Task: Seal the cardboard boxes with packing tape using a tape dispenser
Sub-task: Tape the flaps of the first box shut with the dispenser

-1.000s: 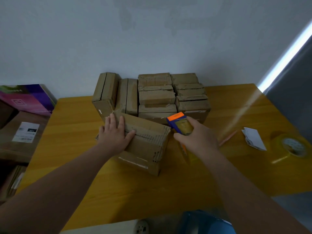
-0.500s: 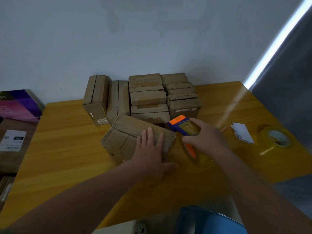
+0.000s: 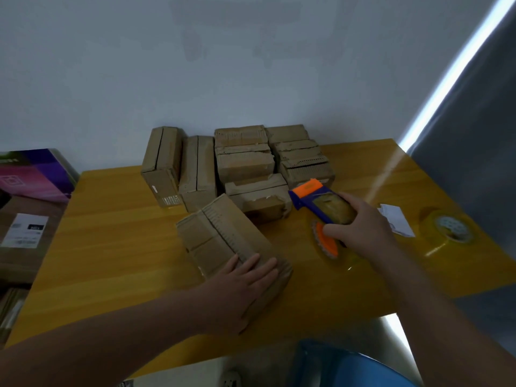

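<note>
Pinning cardboard box (image 3: 220,233) to desk (image 3: 111,247), tape dispenser (image 3: 315,196) in grip.
Pressing flat left hand (image 3: 245,286) on box's near end; gripping blue-orange dispenser with right hand (image 3: 360,227), right of box, not touching. Stacked boxes (image 3: 245,160) behind; tape roll (image 3: 449,227) far right.

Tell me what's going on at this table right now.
A person is working at a yellow table on sealing cardboard boxes. The left hand lies flat on the near end of one box pulled out in front. The right hand grips a blue and orange tape dispenser, held to the right of that box and not touching it. More boxes are stacked at the back by the wall. A spare tape roll lies at the right.
</note>
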Demonstrator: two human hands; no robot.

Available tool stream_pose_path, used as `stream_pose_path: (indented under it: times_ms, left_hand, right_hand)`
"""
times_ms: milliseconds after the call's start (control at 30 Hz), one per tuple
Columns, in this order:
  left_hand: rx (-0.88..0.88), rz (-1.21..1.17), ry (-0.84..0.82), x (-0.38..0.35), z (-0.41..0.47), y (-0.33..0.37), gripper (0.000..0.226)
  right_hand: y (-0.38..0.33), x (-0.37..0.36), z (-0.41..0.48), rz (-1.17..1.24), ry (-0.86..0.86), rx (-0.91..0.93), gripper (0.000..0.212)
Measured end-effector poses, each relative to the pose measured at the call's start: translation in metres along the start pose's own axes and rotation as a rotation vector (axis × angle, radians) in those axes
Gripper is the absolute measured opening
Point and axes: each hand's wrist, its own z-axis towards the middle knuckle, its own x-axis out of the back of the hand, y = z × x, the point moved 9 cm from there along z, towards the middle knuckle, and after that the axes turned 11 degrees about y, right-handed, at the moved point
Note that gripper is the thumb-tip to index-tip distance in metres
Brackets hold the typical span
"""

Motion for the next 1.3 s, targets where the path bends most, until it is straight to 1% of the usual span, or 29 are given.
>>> stream_pose_path:
  times_ms: [133, 267, 400, 533, 633, 700, 733, 767, 800, 867, 900, 933, 967, 1000, 1033, 1067, 1100, 1167, 1233, 1300]
  left_hand:
    - [-0.056, -0.004, -0.032, -0.006, -0.019, 0.003, 0.096]
    - [-0.006, 0.035, -0.047, -0.005, -0.029, -0.017, 0.099]
    - [0.053, 0.171, 0.02, 0.006, -0.032, -0.05, 0.104]
    - [0.089, 0.278, 0.113, 0.02, -0.032, -0.075, 0.102]
    - [0.182, 0.363, 0.156, 0.027, -0.035, -0.088, 0.102]
    - [0.238, 0.371, 0.174, 0.031, -0.038, -0.087, 0.102]
    - [0.263, 0.314, 0.222, 0.037, -0.04, -0.084, 0.101]
    - [0.308, 0.182, 0.31, 0.046, -0.042, -0.081, 0.096]
    - [0.381, -0.024, 0.429, 0.059, -0.046, -0.08, 0.086]
    - [0.588, -0.52, 0.676, 0.08, -0.057, -0.089, 0.059]
    - [0.713, -0.796, 0.744, 0.081, -0.062, -0.096, 0.05]
    - [0.824, -1.109, 0.757, 0.075, -0.063, -0.099, 0.043]
    - [0.901, -1.391, 0.71, 0.066, -0.061, -0.096, 0.039]
    - [0.93, -1.595, 0.636, 0.061, -0.056, -0.092, 0.04]
    - [0.917, -1.708, 0.562, 0.058, -0.053, -0.087, 0.041]
    - [0.881, -1.772, 0.514, 0.058, -0.05, -0.083, 0.039]
    - [0.853, -1.817, 0.501, 0.058, -0.048, -0.081, 0.034]
    - [0.828, -1.893, 0.526, 0.058, -0.047, -0.083, 0.024]
    - [0.819, -1.935, 0.553, 0.057, -0.048, -0.085, 0.022]
    - [0.782, -1.96, 0.52, 0.056, -0.047, -0.084, 0.016]
  right_hand:
    - [0.0, -0.012, -0.008, 0.03, -0.051, -0.027, 0.085]
    - [0.002, -0.024, -0.016, 0.071, -0.085, -0.043, 0.085]
    - [-0.002, -0.031, -0.022, 0.121, -0.117, -0.013, 0.085]
    - [-0.015, -0.034, -0.028, 0.191, -0.153, 0.051, 0.082]
    - [-0.024, -0.035, -0.033, 0.243, -0.193, 0.088, 0.08]
    - [-0.029, -0.034, -0.036, 0.281, -0.247, 0.103, 0.081]
    - [-0.033, -0.034, -0.038, 0.295, -0.283, 0.111, 0.083]
    - [-0.036, -0.033, -0.041, 0.306, -0.321, 0.121, 0.084]
    - [-0.041, -0.032, -0.043, 0.318, -0.358, 0.134, 0.084]
    - [-0.051, -0.03, -0.049, 0.348, -0.428, 0.169, 0.083]
    - [-0.056, -0.03, -0.052, 0.362, -0.462, 0.185, 0.083]
    - [-0.06, -0.031, -0.055, 0.375, -0.495, 0.2, 0.083]
    - [-0.064, -0.032, -0.058, 0.386, -0.528, 0.211, 0.083]
    - [-0.068, -0.033, -0.061, 0.393, -0.558, 0.22, 0.083]
    - [-0.072, -0.034, -0.064, 0.394, -0.584, 0.232, 0.083]
    - [-0.075, -0.035, -0.066, 0.392, -0.603, 0.245, 0.083]
    - [-0.079, -0.035, -0.067, 0.39, -0.617, 0.259, 0.083]
    - [-0.083, -0.036, -0.07, 0.401, -0.64, 0.274, 0.083]
    - [-0.084, -0.036, -0.07, 0.415, -0.653, 0.278, 0.083]
    - [-0.086, -0.037, -0.07, 0.414, -0.655, 0.29, 0.083]
